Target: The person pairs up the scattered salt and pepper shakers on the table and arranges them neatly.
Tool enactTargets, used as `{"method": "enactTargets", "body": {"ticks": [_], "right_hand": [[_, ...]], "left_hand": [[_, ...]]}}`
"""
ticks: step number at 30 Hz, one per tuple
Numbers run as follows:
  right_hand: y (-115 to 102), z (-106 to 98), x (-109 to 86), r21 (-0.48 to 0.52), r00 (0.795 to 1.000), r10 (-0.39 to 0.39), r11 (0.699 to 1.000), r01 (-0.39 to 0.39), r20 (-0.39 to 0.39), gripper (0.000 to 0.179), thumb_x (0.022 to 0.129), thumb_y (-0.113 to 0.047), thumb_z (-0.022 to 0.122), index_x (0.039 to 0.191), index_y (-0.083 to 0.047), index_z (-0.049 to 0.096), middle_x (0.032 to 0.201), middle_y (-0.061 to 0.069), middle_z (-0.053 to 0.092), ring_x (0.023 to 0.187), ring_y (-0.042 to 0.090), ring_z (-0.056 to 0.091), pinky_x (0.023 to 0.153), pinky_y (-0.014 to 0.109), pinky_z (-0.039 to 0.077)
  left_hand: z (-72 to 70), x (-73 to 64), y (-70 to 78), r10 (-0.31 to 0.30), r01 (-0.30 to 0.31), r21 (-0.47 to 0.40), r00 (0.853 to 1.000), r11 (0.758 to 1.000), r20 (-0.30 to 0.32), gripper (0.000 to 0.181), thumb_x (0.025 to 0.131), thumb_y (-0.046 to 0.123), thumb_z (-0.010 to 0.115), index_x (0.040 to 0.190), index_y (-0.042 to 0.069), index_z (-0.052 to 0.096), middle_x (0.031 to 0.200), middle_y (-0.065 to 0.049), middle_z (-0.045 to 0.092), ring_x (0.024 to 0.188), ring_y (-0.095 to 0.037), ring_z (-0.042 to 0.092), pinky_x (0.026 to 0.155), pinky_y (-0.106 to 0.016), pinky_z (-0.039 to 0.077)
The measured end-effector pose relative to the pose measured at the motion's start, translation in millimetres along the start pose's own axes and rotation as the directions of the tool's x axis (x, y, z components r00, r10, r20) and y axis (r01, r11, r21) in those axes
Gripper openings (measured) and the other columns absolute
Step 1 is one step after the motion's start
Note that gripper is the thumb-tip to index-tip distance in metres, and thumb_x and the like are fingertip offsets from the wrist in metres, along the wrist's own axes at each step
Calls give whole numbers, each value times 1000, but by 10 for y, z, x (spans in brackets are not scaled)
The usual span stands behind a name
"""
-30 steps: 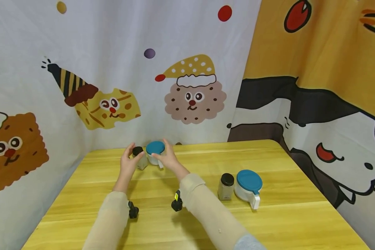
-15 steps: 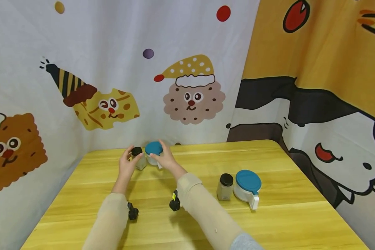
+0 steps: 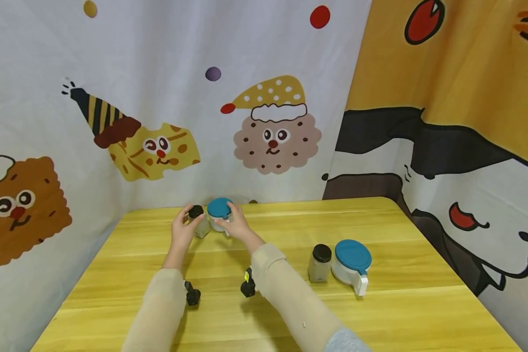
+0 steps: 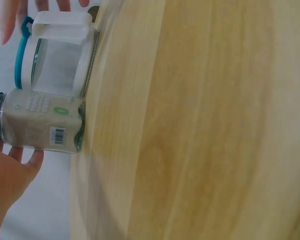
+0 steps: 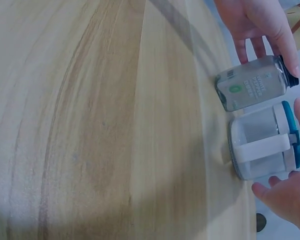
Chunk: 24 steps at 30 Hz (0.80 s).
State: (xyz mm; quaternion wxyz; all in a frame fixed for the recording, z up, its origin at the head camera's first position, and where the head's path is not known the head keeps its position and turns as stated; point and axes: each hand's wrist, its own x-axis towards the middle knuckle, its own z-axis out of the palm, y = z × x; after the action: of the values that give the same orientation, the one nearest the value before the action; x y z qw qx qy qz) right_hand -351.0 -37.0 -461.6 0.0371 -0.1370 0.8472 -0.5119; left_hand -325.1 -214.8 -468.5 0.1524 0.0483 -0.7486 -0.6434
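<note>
In the head view, my left hand (image 3: 182, 234) holds a clear spice jar (image 3: 201, 229) with a black cap, at the back left of the table. The left wrist view shows its fingers (image 4: 36, 159) against the glass; the right wrist view shows its thumb at the cap. My right hand (image 3: 237, 226) is spread around a round seasoning pot (image 5: 262, 127) with a blue lid and white handle, standing beside the jar. Its thumb is close to the lid, its other fingers close to the glass side. Jar and pot stand side by side, nearly touching.
A second black-capped spice jar (image 3: 319, 264) and a second blue-lidded pot (image 3: 348, 259) stand together at the right on the wooden table (image 3: 400, 318). A printed curtain (image 3: 264, 186) hangs behind the back edge. Small black devices (image 3: 248, 283) sit at both wrists.
My right hand's fingers have drawn in slightly nearer the pot's lid. The left hand stays at the spice jar, and the jars and pots keep their places; the head view shifts slightly.
</note>
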Motion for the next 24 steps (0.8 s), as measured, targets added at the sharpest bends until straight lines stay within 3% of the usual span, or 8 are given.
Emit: {"method": "enactTargets", "body": {"ticks": [5,15,24], "right_hand": [[37,16,-12,15,1000,6,1000,-6,12,74,93,-29,65,152,-9,24,155,20,17,139,36,22,107,49,28],[105,48,16,-5,999,0,1000,-1,-41,70,93,-22,66,151,-14,28,152,17,25,136,34,30,107,47,30],[90,36,-26,23,997,13,1000,-11,-70,64,93,-17,65,149,-14,33,151,16,29,136,33,30,107,47,30]], "left_hand": [[1,-9,-7,-9,8,-10,1000,1000,-19,58,89,19,71,141,8,48,148,-12,36,129,-32,34,100,-47,36],[12,23,-14,-7,7,1,999,1000,-45,56,89,17,71,140,7,49,147,-13,39,130,-34,35,102,-48,34],[22,28,-55,10,-9,13,999,1000,-50,51,91,14,68,138,5,51,142,-15,44,121,-33,40,93,-43,38]]}}
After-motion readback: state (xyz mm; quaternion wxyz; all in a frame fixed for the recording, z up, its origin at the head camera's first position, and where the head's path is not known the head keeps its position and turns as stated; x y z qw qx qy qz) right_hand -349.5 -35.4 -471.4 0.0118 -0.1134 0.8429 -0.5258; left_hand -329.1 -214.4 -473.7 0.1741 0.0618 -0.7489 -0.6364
